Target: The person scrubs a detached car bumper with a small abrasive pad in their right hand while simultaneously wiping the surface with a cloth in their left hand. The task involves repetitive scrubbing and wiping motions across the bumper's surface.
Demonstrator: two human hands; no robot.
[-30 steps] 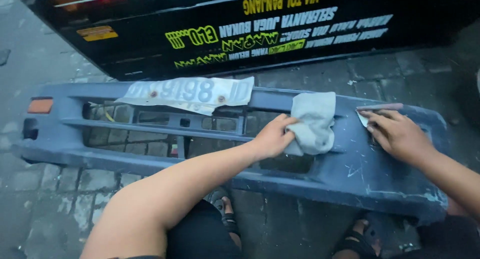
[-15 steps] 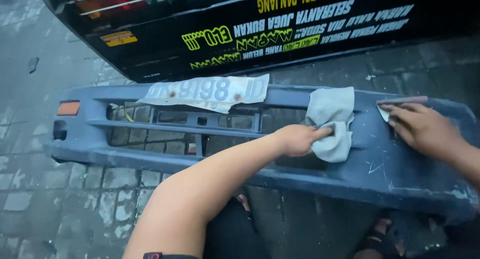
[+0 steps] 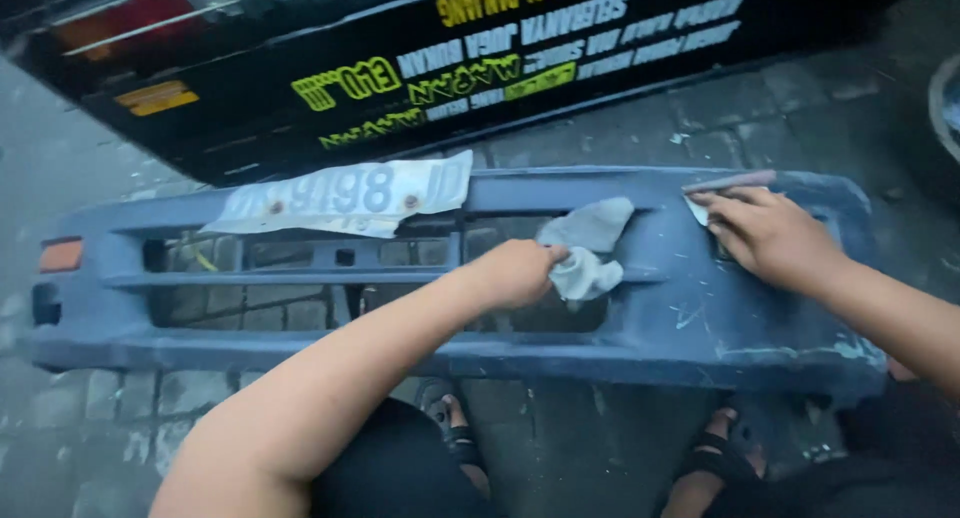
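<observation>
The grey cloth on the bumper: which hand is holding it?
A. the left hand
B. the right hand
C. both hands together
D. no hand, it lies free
A: the left hand grips the grey cloth against the blue-grey bumper, while the right hand rests apart, further right, on a small sheet.

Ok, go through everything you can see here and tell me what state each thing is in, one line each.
Bumper: lying on the paving, scratched, paint chipped.
Cloth: crumpled, pressed on the bumper.
Left hand: closed on the cloth.
Right hand: flat on the bumper, fingers over a small piece of paper.
Plate: bent, worn, resting on the bumper's top edge.
Orange lamp: in place, unlit.
</observation>
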